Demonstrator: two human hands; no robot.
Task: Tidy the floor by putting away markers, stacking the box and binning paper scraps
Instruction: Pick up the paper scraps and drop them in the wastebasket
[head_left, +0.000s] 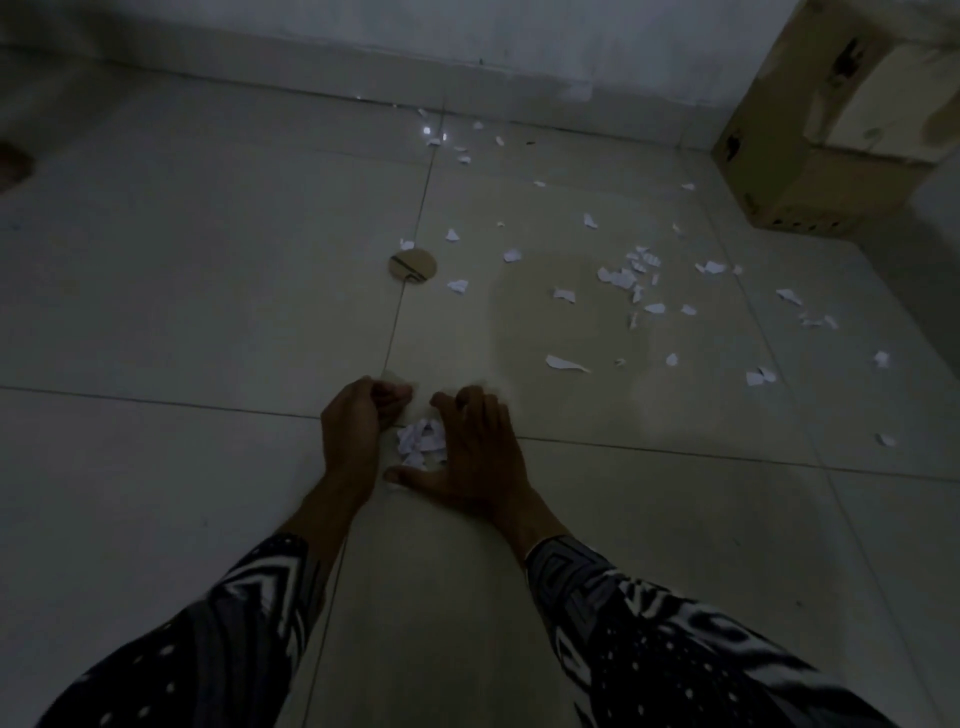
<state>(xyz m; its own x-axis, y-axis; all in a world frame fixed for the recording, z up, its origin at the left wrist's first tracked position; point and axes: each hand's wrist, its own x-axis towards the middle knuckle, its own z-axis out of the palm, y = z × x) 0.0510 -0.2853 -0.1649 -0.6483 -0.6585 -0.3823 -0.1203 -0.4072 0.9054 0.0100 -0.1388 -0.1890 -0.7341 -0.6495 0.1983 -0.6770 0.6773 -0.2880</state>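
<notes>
Ok so your two hands are down low on the pale tile floor (156, 291), cupped around a little heap of paper scraps (422, 442) that sits right between them. Your left hand (358, 421) is on the left side of the heap with its fingers curled inward. It's dim and a bit blurry there, so you can't really tell whether those fingers are pinching any paper or just curled next to it. Your right hand (475, 447) lies palm down on the floor, fingers spread and only lightly bent, thumb stretched out along the near edge of the heap, so that hand reads as open, pressing against the pile rather than gripping it.

Most of the mess is farther out. Loose scraps (631, 275) are scattered over the tiles ahead and to your right, with a thicker cluster in the middle of that patch and a few bits trailing up toward the wall (467, 41). A small round cardboard disc (412, 265) lies flat on a grout line, well ahead of your hands. The cardboard box (831, 119) stands in the far right corner against the wall, apart from everything else. Your patterned sleeves (675, 649) fill the bottom of the view.
</notes>
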